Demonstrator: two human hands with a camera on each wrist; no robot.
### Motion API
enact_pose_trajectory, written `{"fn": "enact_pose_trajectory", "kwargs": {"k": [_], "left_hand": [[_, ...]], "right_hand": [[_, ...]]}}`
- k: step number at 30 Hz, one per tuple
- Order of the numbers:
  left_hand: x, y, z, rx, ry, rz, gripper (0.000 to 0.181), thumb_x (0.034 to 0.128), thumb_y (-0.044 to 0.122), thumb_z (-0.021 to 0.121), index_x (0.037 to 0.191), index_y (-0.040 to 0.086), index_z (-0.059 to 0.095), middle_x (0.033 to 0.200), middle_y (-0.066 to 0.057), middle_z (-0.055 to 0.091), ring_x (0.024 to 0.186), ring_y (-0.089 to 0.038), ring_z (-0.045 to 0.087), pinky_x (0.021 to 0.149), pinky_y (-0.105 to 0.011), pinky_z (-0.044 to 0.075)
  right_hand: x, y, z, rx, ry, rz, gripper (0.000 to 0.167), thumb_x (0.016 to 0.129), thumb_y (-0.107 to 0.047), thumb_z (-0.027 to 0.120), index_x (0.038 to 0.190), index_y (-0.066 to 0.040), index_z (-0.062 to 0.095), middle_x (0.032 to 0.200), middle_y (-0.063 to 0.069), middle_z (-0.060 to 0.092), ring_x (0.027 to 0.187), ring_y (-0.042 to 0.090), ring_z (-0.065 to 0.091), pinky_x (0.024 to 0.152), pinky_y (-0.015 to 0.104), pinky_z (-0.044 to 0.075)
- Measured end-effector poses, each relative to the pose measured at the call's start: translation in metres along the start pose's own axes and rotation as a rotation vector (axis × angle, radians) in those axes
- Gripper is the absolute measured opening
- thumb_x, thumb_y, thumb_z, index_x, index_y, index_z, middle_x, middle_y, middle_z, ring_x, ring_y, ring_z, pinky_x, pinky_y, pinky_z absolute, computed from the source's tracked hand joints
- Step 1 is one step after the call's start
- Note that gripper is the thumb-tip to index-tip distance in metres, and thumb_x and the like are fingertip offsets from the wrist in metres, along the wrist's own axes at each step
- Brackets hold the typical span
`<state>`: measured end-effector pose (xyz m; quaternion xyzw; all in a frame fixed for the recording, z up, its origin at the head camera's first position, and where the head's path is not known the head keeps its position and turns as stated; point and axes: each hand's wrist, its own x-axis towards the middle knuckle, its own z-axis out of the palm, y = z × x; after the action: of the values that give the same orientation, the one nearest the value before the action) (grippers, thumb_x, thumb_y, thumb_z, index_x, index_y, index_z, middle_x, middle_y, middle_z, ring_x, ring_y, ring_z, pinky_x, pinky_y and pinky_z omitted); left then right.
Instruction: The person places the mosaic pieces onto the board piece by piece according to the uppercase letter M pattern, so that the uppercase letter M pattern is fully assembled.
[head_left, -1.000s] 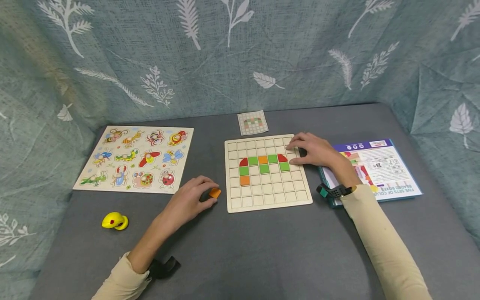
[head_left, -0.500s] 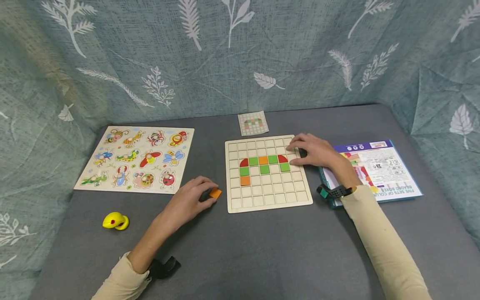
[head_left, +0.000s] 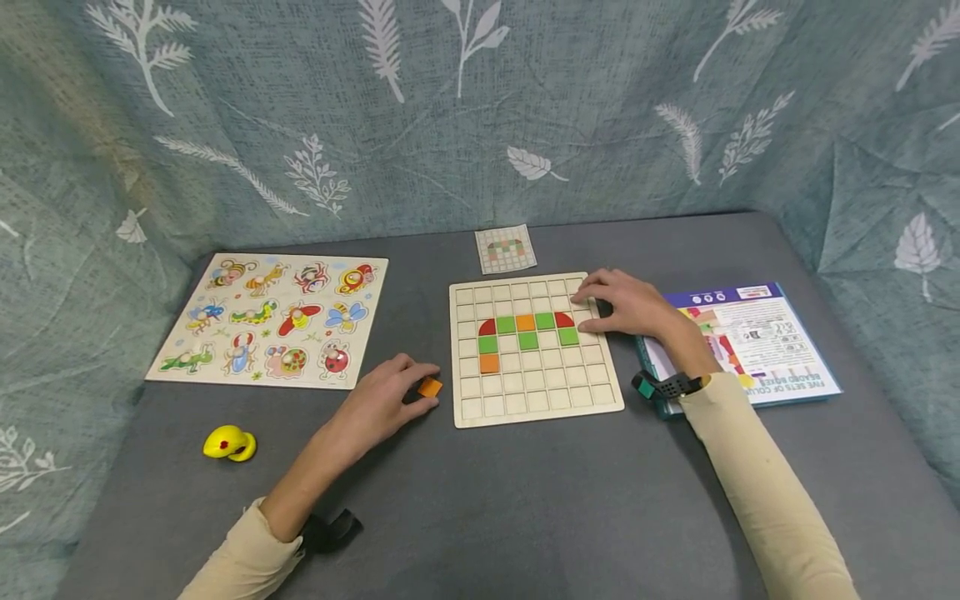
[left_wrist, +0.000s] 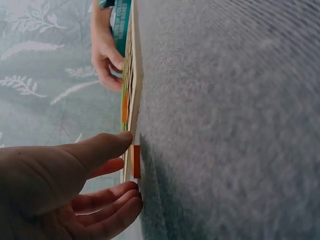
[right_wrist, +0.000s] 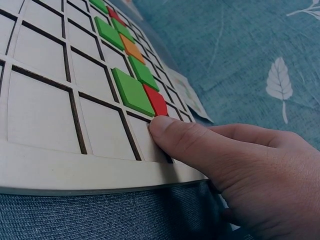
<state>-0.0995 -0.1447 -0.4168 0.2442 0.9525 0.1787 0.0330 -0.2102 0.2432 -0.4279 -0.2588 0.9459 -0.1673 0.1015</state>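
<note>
A small orange tile [head_left: 430,387] lies on the grey table just left of the wooden grid board [head_left: 540,408]. My left hand [head_left: 380,403] is around that tile, thumb on one side and fingers on the other; the left wrist view shows gaps between the fingertips and the orange tile [left_wrist: 136,161]. My right hand [head_left: 632,303] rests on the board's right side, with the thumb [right_wrist: 187,137] on a bare cell beside a red rounded tile [right_wrist: 156,100] and a green tile [right_wrist: 132,92]. Green, orange and red tiles form an arch-like pattern in the grid.
Behind the board lies a small pattern card [head_left: 507,248]. At left are an insect peg puzzle [head_left: 352,327] and a yellow peg-like toy [head_left: 229,443]. A box with printed sheet [head_left: 780,350] lies at right, under the right wrist. A leaf-print cloth [head_left: 420,150] hangs behind.
My left thumb and fingers have spread slightly wider around the orange tile, which shows a little more. The right hand and the tiles on the board stay in place.
</note>
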Motion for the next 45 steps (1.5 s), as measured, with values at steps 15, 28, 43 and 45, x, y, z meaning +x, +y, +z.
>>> {"fn": "enact_pose_trajectory", "kwargs": {"k": [15, 28, 43, 45], "left_hand": [[0.010, 0.006, -0.008, -0.049, -0.098, 0.008, 0.032, 0.0838, 0.012, 0.075, 0.115, 0.009, 0.068, 0.098, -0.007, 0.058, 0.077, -0.013, 0.049, 0.066, -0.025, 0.041], [0.087, 0.073, 0.013, -0.116, -0.119, 0.321, 0.024, 0.0875, 0.008, 0.066, 0.111, 0.011, 0.069, 0.099, -0.004, 0.059, 0.081, -0.012, 0.051, 0.067, -0.022, 0.044], [0.136, 0.110, 0.041, 0.047, -0.099, 0.499, 0.012, 0.0900, 0.015, 0.066, 0.102, 0.015, 0.068, 0.094, -0.001, 0.063, 0.081, -0.013, 0.056, 0.065, -0.022, 0.047], [0.137, 0.111, 0.043, 0.059, -0.096, 0.502, 0.011, 0.0906, 0.015, 0.066, 0.101, 0.015, 0.068, 0.095, -0.001, 0.064, 0.085, -0.014, 0.057, 0.068, -0.023, 0.049]], "right_hand": [[0.001, 0.001, 0.000, -0.003, -0.014, -0.001, 0.051, 0.086, -0.047, 0.069, 0.129, -0.019, 0.062, 0.139, 0.009, 0.048, 0.129, 0.033, 0.043, 0.098, 0.059, 0.041], [0.000, -0.001, -0.001, -0.020, -0.005, 0.013, 0.051, 0.086, -0.047, 0.070, 0.129, -0.020, 0.062, 0.138, 0.008, 0.050, 0.128, 0.031, 0.045, 0.098, 0.058, 0.043], [0.000, -0.001, 0.001, -0.004, 0.036, -0.025, 0.049, 0.085, -0.043, 0.072, 0.127, -0.020, 0.063, 0.136, 0.007, 0.051, 0.126, 0.030, 0.046, 0.095, 0.056, 0.045], [-0.001, 0.000, 0.000, -0.004, 0.031, -0.023, 0.049, 0.085, -0.043, 0.072, 0.128, -0.019, 0.063, 0.136, 0.007, 0.050, 0.126, 0.030, 0.046, 0.096, 0.056, 0.044]]}}
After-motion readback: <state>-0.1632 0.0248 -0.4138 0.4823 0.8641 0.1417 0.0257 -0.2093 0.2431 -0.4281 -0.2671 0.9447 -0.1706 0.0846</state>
